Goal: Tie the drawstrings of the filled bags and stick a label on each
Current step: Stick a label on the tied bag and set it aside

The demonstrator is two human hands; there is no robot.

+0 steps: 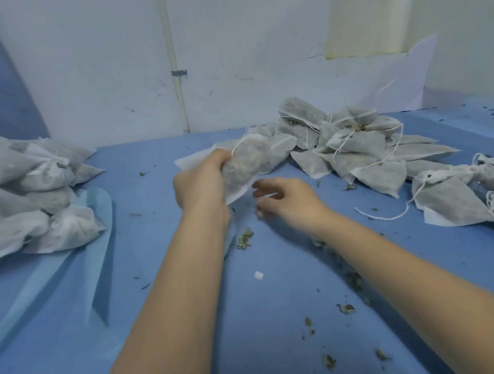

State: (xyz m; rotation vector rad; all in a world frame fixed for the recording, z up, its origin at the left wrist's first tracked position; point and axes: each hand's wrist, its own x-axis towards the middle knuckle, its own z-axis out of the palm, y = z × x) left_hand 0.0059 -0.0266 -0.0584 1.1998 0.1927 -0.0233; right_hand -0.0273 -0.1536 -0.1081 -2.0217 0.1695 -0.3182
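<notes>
**One bag lifted for tying, piles waiting either side**

Left of the held bag point(249, 162), a heap of cinched bags point(30, 201) lies on the blue cloth point(167, 315), likely the finished ones set apart. The left hand point(201, 182) grips the held bag by its neck, fingers curled round it, forearm stretched forward, raising it off the cloth, probably to free the drawstring. Just below and right of the held bag, the right hand point(286, 198) hovers blurred, fingers loosely spread, holding nothing. Further right lies the pile of untied bags point(357, 152), strings trailing, within reach.
</notes>
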